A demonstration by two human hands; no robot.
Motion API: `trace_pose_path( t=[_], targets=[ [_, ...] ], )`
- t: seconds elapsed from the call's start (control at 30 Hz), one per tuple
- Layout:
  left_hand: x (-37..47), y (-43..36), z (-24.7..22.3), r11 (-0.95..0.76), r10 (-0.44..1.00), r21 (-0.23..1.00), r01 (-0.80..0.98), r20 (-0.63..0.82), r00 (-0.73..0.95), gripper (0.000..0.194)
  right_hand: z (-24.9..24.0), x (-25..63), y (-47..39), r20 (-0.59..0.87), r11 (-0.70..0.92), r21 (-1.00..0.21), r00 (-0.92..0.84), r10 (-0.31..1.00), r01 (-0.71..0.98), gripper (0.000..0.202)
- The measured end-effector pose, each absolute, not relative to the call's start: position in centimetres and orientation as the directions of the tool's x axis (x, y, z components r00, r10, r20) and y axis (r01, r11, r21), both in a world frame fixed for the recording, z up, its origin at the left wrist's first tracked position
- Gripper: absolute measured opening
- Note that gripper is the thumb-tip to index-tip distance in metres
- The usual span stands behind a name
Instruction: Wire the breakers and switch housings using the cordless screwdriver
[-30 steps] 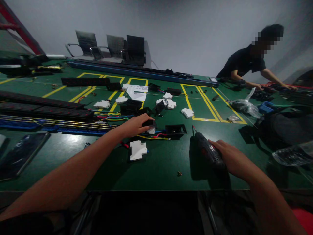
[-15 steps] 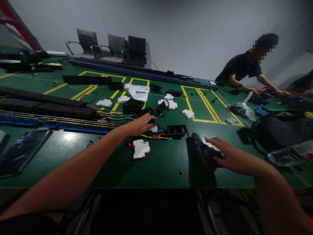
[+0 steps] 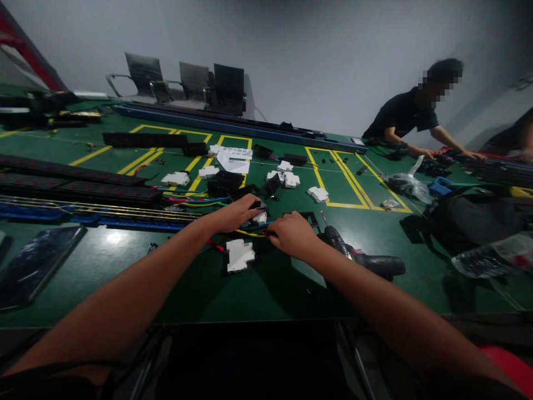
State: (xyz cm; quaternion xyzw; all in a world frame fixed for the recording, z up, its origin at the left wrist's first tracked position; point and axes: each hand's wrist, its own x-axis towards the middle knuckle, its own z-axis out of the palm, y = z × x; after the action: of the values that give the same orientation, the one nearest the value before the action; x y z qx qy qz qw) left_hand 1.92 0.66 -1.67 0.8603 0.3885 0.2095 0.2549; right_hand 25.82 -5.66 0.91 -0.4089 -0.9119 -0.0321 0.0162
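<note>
Small white-and-black module (image 3: 260,217) and coloured wires (image 3: 251,234) before us, toward the near side of the table (image 3: 200,300).
Our left hand (image 3: 237,214) has its grip closed around the module; our right hand (image 3: 293,236) bends its fingers over the wires just beside it, though we cannot tell whether that grip pinches them or merely touches. We judge the module light and stiff, its plastic-looking shell smooth enough to slip and perhaps liable to crack under a hard squeeze, so we would hold it by its flat sides. The wires look flexible but springy, best taken near their ends and not tugged. A black frame (image 3: 311,214) lies just behind our right hand, and a power drill (image 3: 358,256) rests to its right.
</note>
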Motion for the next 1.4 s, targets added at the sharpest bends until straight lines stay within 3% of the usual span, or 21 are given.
trace_pose_path(
  t=[0.17,0.37,0.8,1.4],
  targets=[
    [1.8,0.8,-2.1,-0.568,0.785,0.599,0.565,0.187,0.59,0.042,0.6,26.2,-5.5,0.115,0.658,0.036,-0.657,0.745,0.752,0.016],
    [1.5,0.9,-2.3,-0.583,0.78,0.601,0.547,0.224,0.585,0.038,0.4,26.7,-5.0,0.198,0.615,-0.072,-0.593,0.781,0.786,0.023],
    [1.4,0.0,-0.7,-0.525,0.813,0.644,0.556,0.186,0.552,0.046,-0.2,26.7,-5.5,0.184,0.587,-0.172,-0.559,0.808,0.791,0.022],
    [1.1,-0.2,-0.6,-0.516,0.795,0.668,0.536,0.14,0.591,0.051,0.0,26.0,-5.9,0.213,0.553,-0.137,-0.521,0.827,0.822,0.019]
  ],
)
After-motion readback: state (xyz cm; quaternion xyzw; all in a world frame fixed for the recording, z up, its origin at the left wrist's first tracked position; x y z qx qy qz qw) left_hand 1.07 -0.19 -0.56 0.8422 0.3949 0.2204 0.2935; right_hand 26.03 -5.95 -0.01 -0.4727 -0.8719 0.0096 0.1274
